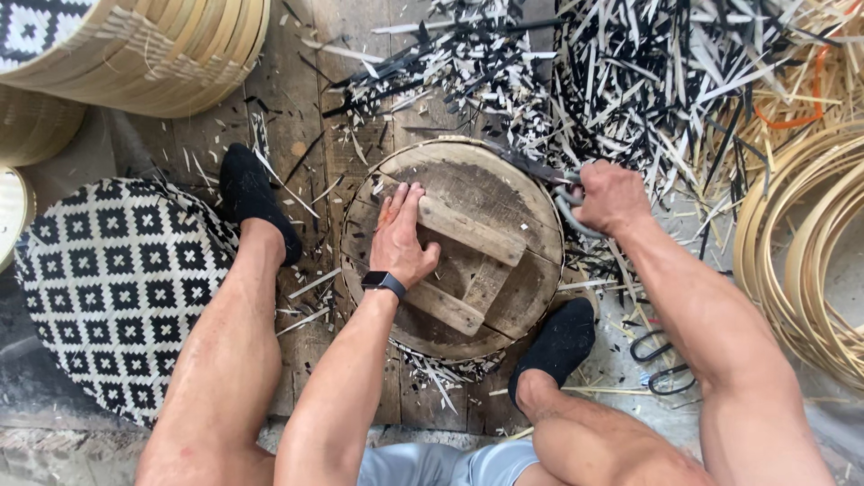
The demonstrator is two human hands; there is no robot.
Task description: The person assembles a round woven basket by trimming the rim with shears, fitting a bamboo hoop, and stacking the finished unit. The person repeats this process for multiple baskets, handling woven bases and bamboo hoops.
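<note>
The left hand [402, 236] presses flat, fingers spread, on a round wooden form [454, 247] that pins a woven piece on the floor between the person's feet. The right hand [612, 196] is clenched on the handles of shears [553, 180] at the form's far right rim. Trimming goes best with steady downward pressure and blades close against the rim, sending offcuts to the black-and-white strip pile [576, 72].

Head camera, steep downward look, close range.
</note>
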